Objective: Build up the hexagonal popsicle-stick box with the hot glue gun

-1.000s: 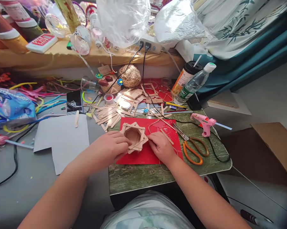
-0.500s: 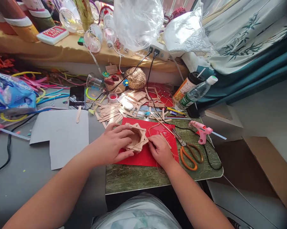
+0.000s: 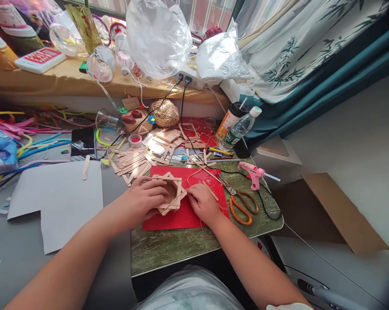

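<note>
A hollow box of stacked craft sticks (image 3: pixel 172 207), star-like in outline, sits over a red sheet (image 3: pixel 162 222). My left hand (image 3: pixel 148 199) grips its left side, fingers over the rim and into the opening. At the box's right corner, my right hand (image 3: pixel 202 202) is closed in a pinch. Thin twine (image 3: pixel 203 230) trails from beneath this hand onto the table; the fingertips partly hide what they pinch. Beside the right hand lie a loose craft stick (image 3: pixel 210 190) and scissors with orange handles (image 3: pixel 241 214).
A pink glue gun (image 3: pixel 254 173) lies on the right with its cord. Behind the sheet are piled craft sticks (image 3: pixel 134 161), a twine ball (image 3: pixel 164 113), a water bottle (image 3: pixel 238 131) and a drink cup (image 3: pixel 229 119). Grey card (image 3: pixel 70 202) lies left. The table's edge (image 3: pixel 207 254) is near my body.
The view has shifted, so the scene sits further left. My left hand has turned slightly with the box, its thumb now less visible. My right hand stays pinched at the box's corner.
</note>
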